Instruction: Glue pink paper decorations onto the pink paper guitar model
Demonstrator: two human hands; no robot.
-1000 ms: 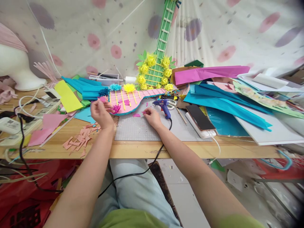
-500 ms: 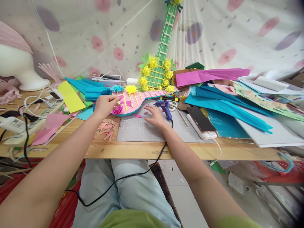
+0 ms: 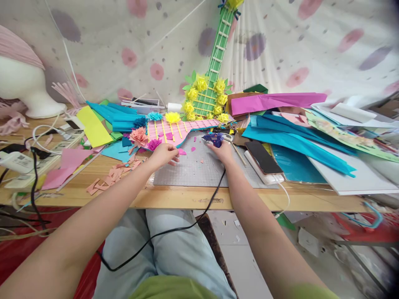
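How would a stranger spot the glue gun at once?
Find the grey cutting mat on the wooden table. Toward its far edge, the right hand holds the glue gun. Its blue-purple body sets it apart from the thin wooden stick and black-screened phone to the right.

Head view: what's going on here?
The right hand is on the glue gun, over the mat. The left hand is by the near edge of the pink guitar, close to a magenta scrap; whether its fingers touch the scrap is unclear. Paper flowers cluster at the guitar's left end. A green guitar stands behind.
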